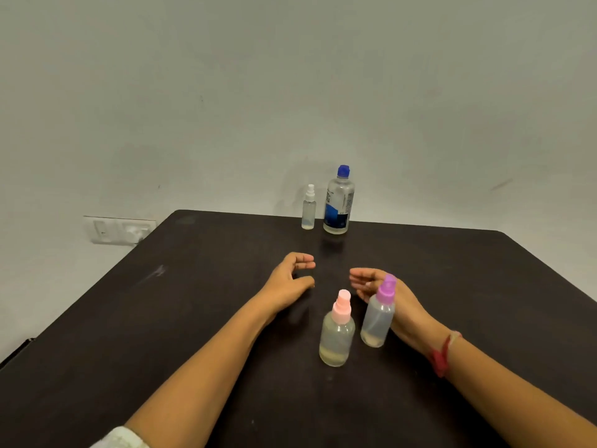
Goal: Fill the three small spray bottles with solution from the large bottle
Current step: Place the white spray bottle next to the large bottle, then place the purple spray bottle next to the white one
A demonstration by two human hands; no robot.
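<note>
A wall socket (119,230) sits at mid left, just past the dark desk (161,318); left of centre the left hand (289,281) rests on the desk, its grip apart and empty; a white-capped spray bottle (308,208) and the large bottle (338,202) stand side by side at the far edge; a pink-capped spray bottle (337,331) and a purple-capped spray bottle (378,313) stand near the lower centre; the right hand (384,292) lies behind the purple one, grip apart, with a red wristband (442,355).

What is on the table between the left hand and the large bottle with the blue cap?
Nothing: in the head view, only bare dark table lies between the open left hand and the large bottle.
</note>
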